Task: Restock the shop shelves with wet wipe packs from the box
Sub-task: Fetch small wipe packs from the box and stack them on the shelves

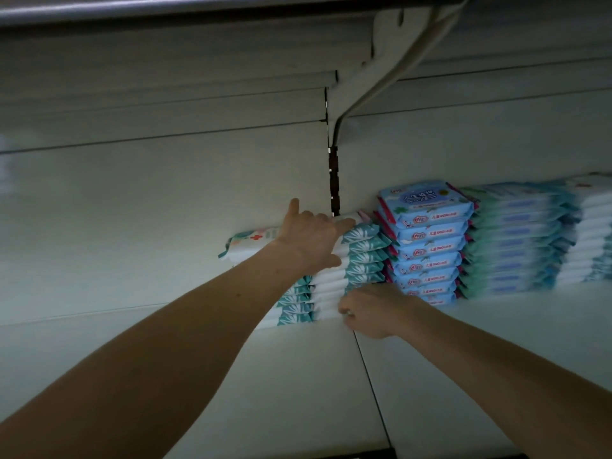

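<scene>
R hand [374, 309] at flat plastic pks [364, 256]

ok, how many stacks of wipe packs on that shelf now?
5, left to right: first white-teal stack, partly hidden; second white-teal stack; blue stack; green-blue stack; white stack at the frame edge. More may be off-frame.

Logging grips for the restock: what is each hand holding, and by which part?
Left hand clasps the stack's top packs, fingers over the top, thumb on the front edge. Right hand touches the lower packs in front; a grip cannot be told.
</scene>
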